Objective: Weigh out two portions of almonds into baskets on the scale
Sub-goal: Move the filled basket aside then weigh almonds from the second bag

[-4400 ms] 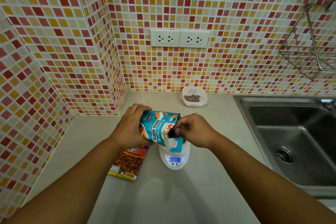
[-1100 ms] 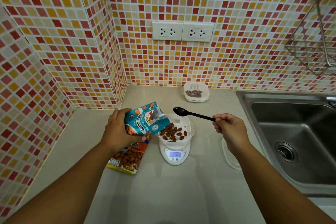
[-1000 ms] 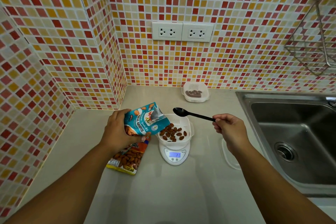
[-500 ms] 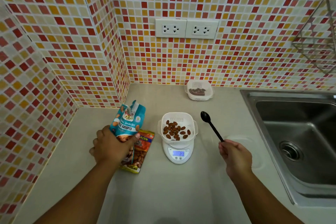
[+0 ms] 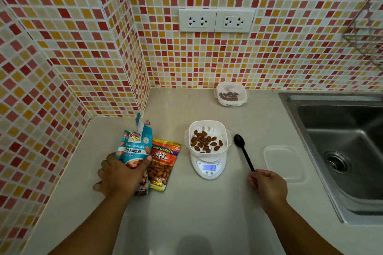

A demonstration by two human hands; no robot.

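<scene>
Our left hand (image 5: 122, 176) grips the torn blue almond pouch (image 5: 134, 147) upright against spills, while our right hand (image 5: 268, 187) pinches the black plastic spoon (image 5: 243, 152) clear of the white slotted basket (image 5: 207, 136) so the white digital scale (image 5: 208, 166) reads true.

Both forearms reach in from bottom edge, bare, angled toward each other. Left hand (image 5: 122, 178) back-up, fingers curled, thumb across front of blue almond bag (image 5: 133, 147), gripping its lower part, bag upright. Right hand (image 5: 268, 187) back-up, fingers curled, pinching handle end of black spoon (image 5: 244, 154); wrist straight, low over counter.
</scene>
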